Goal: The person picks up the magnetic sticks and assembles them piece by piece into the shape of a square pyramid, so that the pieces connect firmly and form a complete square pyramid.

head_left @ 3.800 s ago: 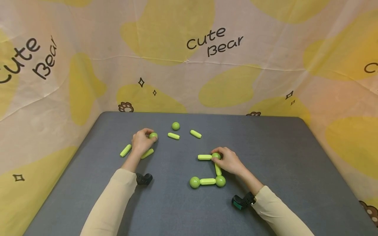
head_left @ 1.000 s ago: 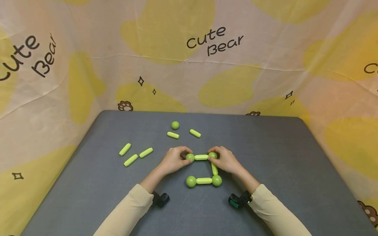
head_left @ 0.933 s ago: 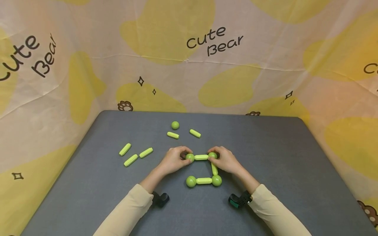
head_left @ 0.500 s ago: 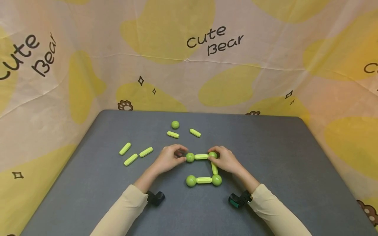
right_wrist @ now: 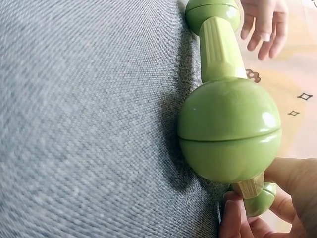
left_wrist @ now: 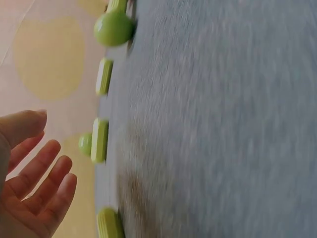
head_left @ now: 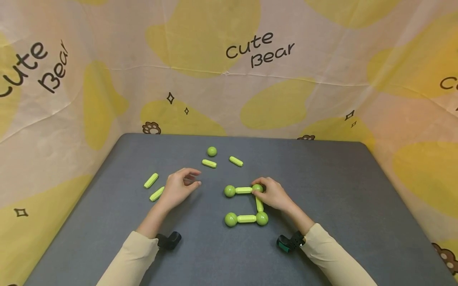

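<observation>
Away from the frame of balls and sticks goes the left hand [head_left: 179, 186]: half a second ago its fingertips were at the far left ball [head_left: 229, 191], and now it is well apart from it, off to the person's left. That hand has let go, its thumb and fingers spaced apart. It now covers the spot where one loose stick showed earlier in the head view, and overlaps the end of another, the partly hidden stick [head_left: 157, 194].

The right hand [head_left: 273, 194] has stayed put, thumb and fingers pinching the far right ball [head_left: 258, 187]. From that ball the far stick [head_left: 244, 190] runs across to the far left ball, touching it. The side stick [head_left: 259, 205] joins it to the near right ball [head_left: 262, 218], and the near stick [head_left: 247, 219] links on to the near left ball [head_left: 230, 219]. Together they make three sides on the grey table [head_left: 322, 178], the side toward the left hand unjoined.

Farther back, the loose ball [head_left: 212, 151] lies where it was, just behind the middle stick [head_left: 209, 163].
</observation>
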`<state>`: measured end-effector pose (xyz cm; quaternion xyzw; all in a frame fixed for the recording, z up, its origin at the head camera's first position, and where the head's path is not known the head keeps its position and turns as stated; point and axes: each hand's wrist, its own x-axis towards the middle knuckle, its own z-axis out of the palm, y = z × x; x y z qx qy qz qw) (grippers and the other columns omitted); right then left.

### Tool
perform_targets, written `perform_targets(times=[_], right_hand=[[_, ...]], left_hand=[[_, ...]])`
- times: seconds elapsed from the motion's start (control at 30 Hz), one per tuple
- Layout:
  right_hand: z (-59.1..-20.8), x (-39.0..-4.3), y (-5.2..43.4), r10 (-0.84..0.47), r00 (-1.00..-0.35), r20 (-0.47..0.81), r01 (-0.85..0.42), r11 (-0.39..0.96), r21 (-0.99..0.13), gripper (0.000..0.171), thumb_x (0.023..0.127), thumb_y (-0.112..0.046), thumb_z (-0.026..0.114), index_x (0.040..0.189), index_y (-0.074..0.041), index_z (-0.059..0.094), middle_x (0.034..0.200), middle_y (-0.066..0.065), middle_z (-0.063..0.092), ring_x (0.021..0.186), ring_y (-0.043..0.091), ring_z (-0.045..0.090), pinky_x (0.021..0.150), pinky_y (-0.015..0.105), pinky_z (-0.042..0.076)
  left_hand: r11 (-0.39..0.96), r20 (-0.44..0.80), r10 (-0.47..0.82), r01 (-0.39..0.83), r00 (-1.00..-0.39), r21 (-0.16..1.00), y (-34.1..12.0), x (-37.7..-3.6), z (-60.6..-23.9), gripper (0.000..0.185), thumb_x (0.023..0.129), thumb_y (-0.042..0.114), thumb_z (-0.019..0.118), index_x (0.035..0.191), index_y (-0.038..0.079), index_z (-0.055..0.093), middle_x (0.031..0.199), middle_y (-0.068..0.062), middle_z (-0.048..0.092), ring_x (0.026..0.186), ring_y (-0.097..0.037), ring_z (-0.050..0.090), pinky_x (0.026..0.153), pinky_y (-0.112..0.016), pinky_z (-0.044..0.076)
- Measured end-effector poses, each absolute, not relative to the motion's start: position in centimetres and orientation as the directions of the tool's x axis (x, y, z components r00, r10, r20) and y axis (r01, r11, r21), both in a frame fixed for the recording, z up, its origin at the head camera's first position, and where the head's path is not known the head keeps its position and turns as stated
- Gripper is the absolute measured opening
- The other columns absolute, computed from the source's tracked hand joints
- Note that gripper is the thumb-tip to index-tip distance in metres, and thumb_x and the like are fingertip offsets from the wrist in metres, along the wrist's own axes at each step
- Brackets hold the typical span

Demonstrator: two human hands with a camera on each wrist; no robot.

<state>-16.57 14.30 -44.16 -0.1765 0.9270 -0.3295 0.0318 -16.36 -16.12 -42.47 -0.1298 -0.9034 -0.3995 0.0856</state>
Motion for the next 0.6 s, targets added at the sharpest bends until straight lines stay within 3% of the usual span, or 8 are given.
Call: perform_targets(times=[0.17,0.37,0.6], right_hand=[[-44.3,-16.6,14.3,-0.348,-0.936,0.057,-0.305,0.719,-0.624,0.022,0.081,-0.02,0.06,0.101,-0.012,0.062,0.092,0.002,0.056,0.075,0.014,0.047,0.062,0.029,0.038],[-44.3,-16.6,14.3,-0.343,-0.938,0.054,-0.299,0.719,-0.627,0.022,0.081,-0.021,0.061,0.101,-0.012,0.062,0.091,0.002,0.056,0.074,0.014,0.046,0.061,0.028,0.038],[-44.3,-16.6,14.3,-0.343,-0.937,0.061,-0.304,0.72,-0.623,0.021,0.081,-0.021,0.06,0.101,-0.013,0.062,0.093,0.003,0.056,0.077,0.014,0.048,0.063,0.029,0.039]], left_hand=[[0.704,0.279,0.104,0.269,-0.955,0.657,-18.1,-16.4,-41.9,0.029,0.073,0.015,0.069,0.101,0.01,0.062,0.096,-0.004,0.06,0.086,-0.022,0.059,0.071,-0.038,0.048],[0.837,0.231,0.041,0.16,-0.972,0.524,-20.0,-16.6,-42.0,0.032,0.072,0.024,0.069,0.101,0.012,0.063,0.095,-0.005,0.06,0.085,-0.025,0.058,0.069,-0.041,0.044],[0.868,0.189,0.047,0.134,-0.981,0.478,-20.9,-17.0,-42.7,0.033,0.071,0.029,0.07,0.098,0.01,0.064,0.091,-0.006,0.061,0.081,-0.024,0.056,0.066,-0.042,0.042]])
